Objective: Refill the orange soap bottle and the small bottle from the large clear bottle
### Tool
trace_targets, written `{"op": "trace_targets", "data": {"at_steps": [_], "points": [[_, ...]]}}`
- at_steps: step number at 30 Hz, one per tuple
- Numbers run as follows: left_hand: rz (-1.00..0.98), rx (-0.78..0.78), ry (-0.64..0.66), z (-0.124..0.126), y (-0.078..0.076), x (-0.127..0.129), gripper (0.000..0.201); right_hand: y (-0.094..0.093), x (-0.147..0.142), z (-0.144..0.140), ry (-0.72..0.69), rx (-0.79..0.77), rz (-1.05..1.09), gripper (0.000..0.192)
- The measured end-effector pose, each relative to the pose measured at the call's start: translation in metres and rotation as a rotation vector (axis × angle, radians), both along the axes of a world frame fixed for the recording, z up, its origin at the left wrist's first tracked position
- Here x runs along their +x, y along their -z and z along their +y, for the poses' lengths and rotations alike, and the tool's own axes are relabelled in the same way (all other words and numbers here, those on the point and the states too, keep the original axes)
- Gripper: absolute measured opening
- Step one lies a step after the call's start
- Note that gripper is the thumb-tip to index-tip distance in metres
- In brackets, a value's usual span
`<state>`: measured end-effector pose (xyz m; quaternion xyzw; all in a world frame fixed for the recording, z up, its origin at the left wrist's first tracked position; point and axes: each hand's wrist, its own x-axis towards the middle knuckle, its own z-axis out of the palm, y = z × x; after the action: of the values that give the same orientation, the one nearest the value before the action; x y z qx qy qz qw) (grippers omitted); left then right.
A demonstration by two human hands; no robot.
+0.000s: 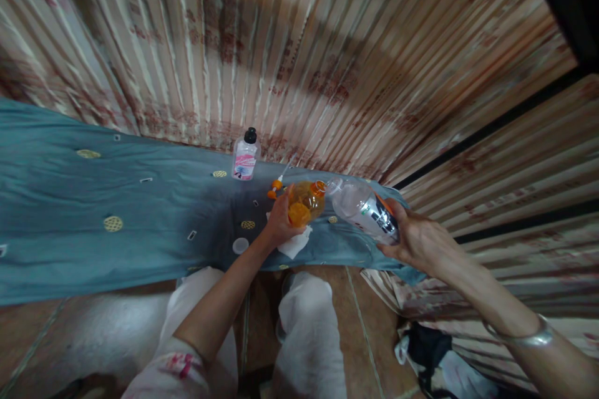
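My left hand (279, 223) is wrapped round an orange see-through bottle (306, 202), which leans with its open neck to the upper right. My right hand (412, 234) grips a larger clear bottle (358, 202) with a dark and silver label, tipped so its mouth is right by the orange bottle's neck. Whether the two mouths touch, I cannot tell. Beyond my left hand an orange pump top (274, 188) with a thin tube lies on the cloth. A white tissue (296, 244) is under the orange bottle, and a pale round cap (240, 245) lies to its left.
A clear bottle with a black cap and pink label (245, 159) stands towards the back of the blue-green cloth (159, 212). Pleated curtains (262, 62) hang behind and to the right. Dark and white items (435, 355) are on the tiled floor (360, 324).
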<state>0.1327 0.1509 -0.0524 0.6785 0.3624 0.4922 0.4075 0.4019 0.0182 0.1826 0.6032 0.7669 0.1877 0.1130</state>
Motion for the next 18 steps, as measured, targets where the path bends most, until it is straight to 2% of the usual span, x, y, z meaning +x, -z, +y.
{"op": "trace_targets", "data": {"at_steps": [18], "points": [[0.019, 0.022, -0.012, -0.0004, 0.0003, 0.0009, 0.128, -0.0008, -0.0007, -0.0002, -0.008, 0.016, 0.023, 0.076]]}}
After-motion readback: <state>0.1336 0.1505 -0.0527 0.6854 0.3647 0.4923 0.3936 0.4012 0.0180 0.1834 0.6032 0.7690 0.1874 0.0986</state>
